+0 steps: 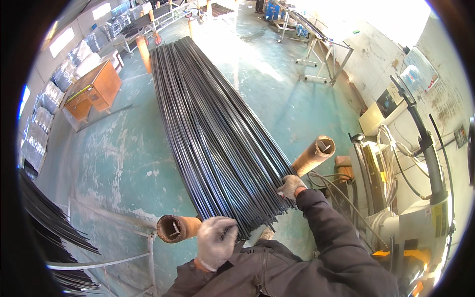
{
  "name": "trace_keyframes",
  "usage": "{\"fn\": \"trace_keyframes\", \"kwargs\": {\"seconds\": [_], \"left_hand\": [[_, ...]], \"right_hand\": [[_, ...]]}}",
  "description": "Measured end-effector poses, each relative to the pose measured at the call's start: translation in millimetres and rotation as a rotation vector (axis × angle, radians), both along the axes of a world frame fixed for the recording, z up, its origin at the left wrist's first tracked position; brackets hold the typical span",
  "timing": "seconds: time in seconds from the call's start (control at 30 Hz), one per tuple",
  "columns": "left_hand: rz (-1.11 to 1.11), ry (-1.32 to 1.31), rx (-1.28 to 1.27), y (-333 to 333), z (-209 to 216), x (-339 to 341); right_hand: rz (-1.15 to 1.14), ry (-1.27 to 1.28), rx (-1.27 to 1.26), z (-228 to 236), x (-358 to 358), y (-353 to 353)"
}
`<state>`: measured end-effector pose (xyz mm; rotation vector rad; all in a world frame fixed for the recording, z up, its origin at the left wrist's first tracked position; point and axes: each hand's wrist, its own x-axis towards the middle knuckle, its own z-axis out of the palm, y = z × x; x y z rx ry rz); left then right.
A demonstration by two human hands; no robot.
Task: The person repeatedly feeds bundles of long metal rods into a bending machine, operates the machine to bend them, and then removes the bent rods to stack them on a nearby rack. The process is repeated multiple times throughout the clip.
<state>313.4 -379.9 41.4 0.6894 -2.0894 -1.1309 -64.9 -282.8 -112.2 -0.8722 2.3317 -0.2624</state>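
A wide bundle of long black rods (213,128) stretches away from my body, its uneven near ends just in front of my jacket. My right hand (291,186), in a pale work glove, is closed at the bundle's right edge near those ends, its fingers against the outer rods. My left hand (216,242), gloved too, is at the left near corner with its fingers curled in; what lies inside them is hidden. Beside the left hand a brown cardboard tube (179,228) sticks out, and another cardboard tube (315,154) rises just beyond the right hand.
At the right stands a machine (420,222) with hoses and cables. A metal rail (99,264) and more black strips (54,222) are at the lower left. A wooden desk (94,91) stands far left; a wheeled metal frame (321,54) is far right.
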Motion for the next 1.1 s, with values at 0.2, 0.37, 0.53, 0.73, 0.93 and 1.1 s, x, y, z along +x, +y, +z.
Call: {"fn": "trace_keyframes", "kwargs": {"seconds": [0.2,0.37,0.53,0.73,0.93,1.1], "left_hand": [[-0.026,-0.113,0.494,3,-45,-11],[0.045,-0.006,0.766,-17,-92,-24],[-0.021,0.001,1.09,-27,-134,-53],[-0.165,0.013,1.295,-37,-172,-110],[-0.24,0.226,1.626,-55,-191,-186],[-0.178,0.141,1.839,-16,-180,-196]], "right_hand": [[-0.364,-0.732,-0.288,5,15,11],[-0.528,-1.144,-0.351,-3,36,29],[-0.511,-0.997,-0.278,4,71,65],[-0.424,-0.507,-0.103,22,153,169],[-0.515,-0.26,0.413,71,291,389],[-0.738,0.111,0.608,107,387,450]]}}
